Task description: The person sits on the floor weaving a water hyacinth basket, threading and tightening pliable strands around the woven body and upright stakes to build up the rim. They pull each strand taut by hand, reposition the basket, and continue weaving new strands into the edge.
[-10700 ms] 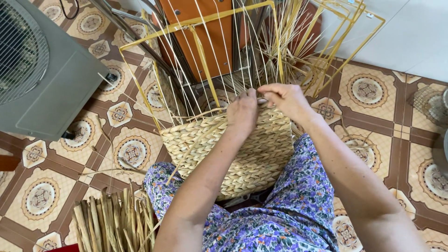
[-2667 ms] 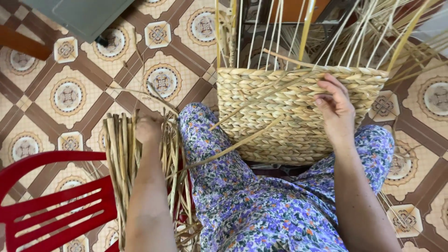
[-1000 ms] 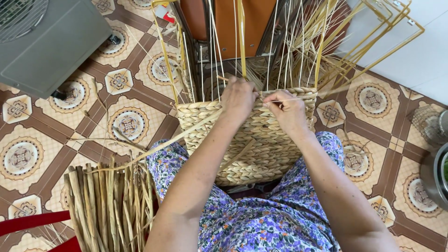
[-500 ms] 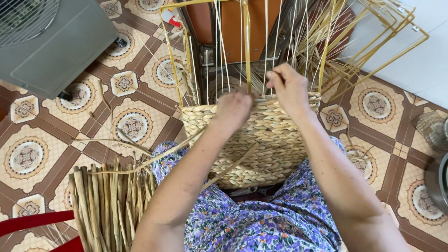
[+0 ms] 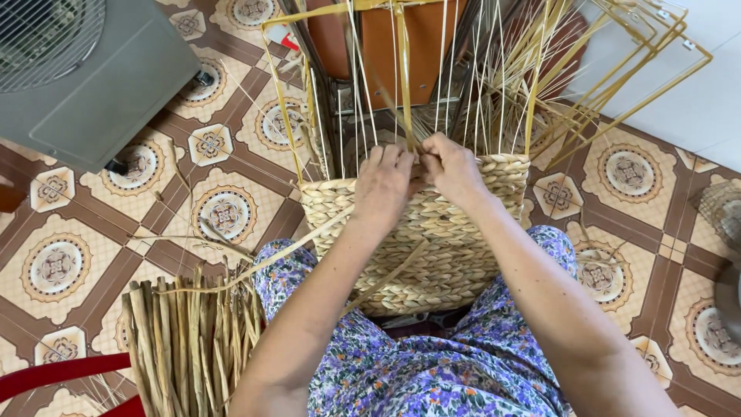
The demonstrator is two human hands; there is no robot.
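Tiled floor (image 5: 224,212); two hands' fingers (image 5: 386,158) pinch strands at one woven basket (image 5: 440,239) rim.

- Woven basket (image 5: 432,247): one
- Hands: two, left hand (image 5: 384,185) and right hand (image 5: 454,166)
- Bundle of dried stalks (image 5: 189,340): one
- Grey fan unit (image 5: 85,69): one
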